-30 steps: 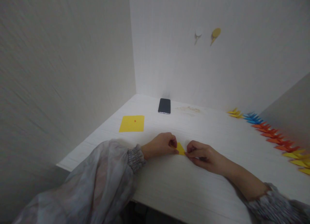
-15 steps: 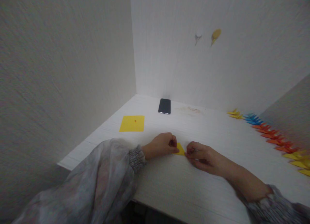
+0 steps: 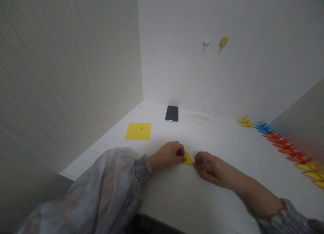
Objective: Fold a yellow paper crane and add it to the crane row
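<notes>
The folded yellow paper [image 3: 188,159] lies flat on the table [image 3: 192,200], in front of the person and between the two hands; its visible part is a small wedge whose sharp corner points right, with another corner aimed toward the back wall [image 3: 177,58]. Its near edge runs roughly left to right, but the left end is hidden under fingers, so the full long axis cannot be told. Beyond it to the left lies a flat yellow sheet [image 3: 134,133] with a small orange dot [image 3: 141,128], and farther back, close to the wall, a dark phone [image 3: 172,113], with a brownish stain [image 3: 199,118] on the surface to its right. Well apart on the right, a row of folded paper pieces runs from the back toward the near side: yellow pieces [image 3: 245,121], blue pieces [image 3: 264,127], orange-red pieces [image 3: 287,147], then more yellow ones. A white hook [image 3: 207,41] and a yellow hook [image 3: 224,41] are fixed on the wall above. The left hand [image 3: 168,155] covers the paper's left part, thumb and fingers pressed together on it, while the right hand [image 3: 215,168] pinches the right corner between thumb and fingertips, its other fingers loosely curled
</notes>
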Demonstrator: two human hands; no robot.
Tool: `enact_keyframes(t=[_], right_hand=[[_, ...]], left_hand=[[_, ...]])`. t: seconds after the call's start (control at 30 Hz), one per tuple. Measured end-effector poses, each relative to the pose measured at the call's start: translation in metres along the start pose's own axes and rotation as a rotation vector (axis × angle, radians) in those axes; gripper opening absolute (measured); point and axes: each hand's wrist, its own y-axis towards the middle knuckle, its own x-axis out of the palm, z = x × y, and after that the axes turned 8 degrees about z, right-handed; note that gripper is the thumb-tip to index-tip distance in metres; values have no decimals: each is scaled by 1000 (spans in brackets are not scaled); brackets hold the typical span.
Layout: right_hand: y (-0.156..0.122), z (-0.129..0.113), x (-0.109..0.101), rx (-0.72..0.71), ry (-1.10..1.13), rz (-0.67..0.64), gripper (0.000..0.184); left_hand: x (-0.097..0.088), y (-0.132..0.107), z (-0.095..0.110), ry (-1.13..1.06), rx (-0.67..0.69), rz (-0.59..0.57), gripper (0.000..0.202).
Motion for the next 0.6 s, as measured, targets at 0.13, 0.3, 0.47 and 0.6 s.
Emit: enact_keyframes(t=[0.13,0.3,0.47,0.6], right_hand=[[1,-1,1,3,8,12,20],[3,-3,0,6,17,12,21],[3,-4,-1,5,22,12,22],[4,-4,-1,14,28,16,22]], left_hand=[[-1,-1,2,31,5,12,23],[-2,-1,2,65,-1,22,33],[0,0,1,90,-7,29,32],[-2,-1,3,96,-12,28,31]])
